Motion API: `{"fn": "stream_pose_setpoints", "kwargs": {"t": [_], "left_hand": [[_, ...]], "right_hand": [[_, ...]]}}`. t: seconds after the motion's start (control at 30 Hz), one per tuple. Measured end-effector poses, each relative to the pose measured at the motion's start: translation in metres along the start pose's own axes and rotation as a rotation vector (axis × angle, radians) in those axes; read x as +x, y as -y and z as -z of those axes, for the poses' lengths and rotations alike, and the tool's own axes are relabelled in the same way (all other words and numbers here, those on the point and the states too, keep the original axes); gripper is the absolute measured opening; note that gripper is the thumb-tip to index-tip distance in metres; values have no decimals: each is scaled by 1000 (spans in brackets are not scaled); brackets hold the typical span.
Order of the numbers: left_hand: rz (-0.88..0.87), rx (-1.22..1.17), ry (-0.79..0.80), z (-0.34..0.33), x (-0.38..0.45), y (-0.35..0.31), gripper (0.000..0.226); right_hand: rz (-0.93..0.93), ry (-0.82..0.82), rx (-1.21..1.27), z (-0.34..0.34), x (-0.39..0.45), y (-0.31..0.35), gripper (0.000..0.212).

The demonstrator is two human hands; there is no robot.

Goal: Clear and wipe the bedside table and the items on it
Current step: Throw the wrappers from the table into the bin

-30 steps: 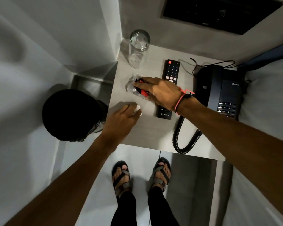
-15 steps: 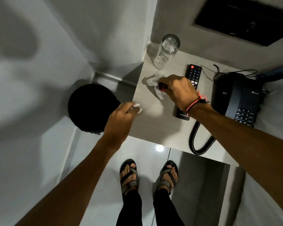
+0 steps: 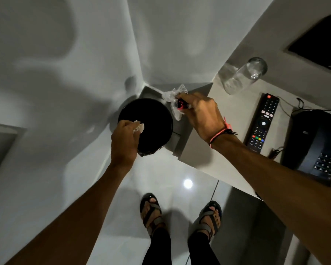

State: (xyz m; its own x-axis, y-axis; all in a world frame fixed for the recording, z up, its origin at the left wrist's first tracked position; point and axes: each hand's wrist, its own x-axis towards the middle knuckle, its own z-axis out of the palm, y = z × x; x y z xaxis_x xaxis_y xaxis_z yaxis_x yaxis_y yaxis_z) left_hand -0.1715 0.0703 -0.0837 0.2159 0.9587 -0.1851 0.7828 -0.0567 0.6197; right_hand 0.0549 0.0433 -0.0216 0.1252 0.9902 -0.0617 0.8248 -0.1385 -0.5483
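Trash hangs over the bin: left hand pinches one tissue, right hand grips one wrapper. One glass, one remote on the table.

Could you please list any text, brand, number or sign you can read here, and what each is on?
None reads clearly.
Remote: button markings too small; no brand legible.
Phone: keypad digits blurred; small label near its right edge unreadable.
Wrapper in the right hand: red patch, no legible print.
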Motion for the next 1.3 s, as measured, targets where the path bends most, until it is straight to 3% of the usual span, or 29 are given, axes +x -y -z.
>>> {"fn": "stream_pose_setpoints", "kwargs": {"t": [0.2,0.3,0.43,0.63,0.87,1.07,1.3], "left_hand": [[26,13,117,-22,11,28,50],[-32,21,54,-19,2,42,50],[-199,239,-99,1,-7,61,53],[-291,424,-117,23,-20,79,66],[-258,493,-70,15,-25,89,72],[-284,523,-54,16,-26,95,72],[-354,536,-67,33,-11,59,69]], "right_hand": [[11,57,-32,-33,2,-7,34],[-13,111,-40,-47,0,-6,36],[-35,192,-64,-62,6,8,37],[30,263,-182,-93,18,33,34],[-12,449,-328,-135,11,27,81],[-3,375,-385,-126,-1,6,76],[-19,221,-470,-79,-1,-1,85]]}}
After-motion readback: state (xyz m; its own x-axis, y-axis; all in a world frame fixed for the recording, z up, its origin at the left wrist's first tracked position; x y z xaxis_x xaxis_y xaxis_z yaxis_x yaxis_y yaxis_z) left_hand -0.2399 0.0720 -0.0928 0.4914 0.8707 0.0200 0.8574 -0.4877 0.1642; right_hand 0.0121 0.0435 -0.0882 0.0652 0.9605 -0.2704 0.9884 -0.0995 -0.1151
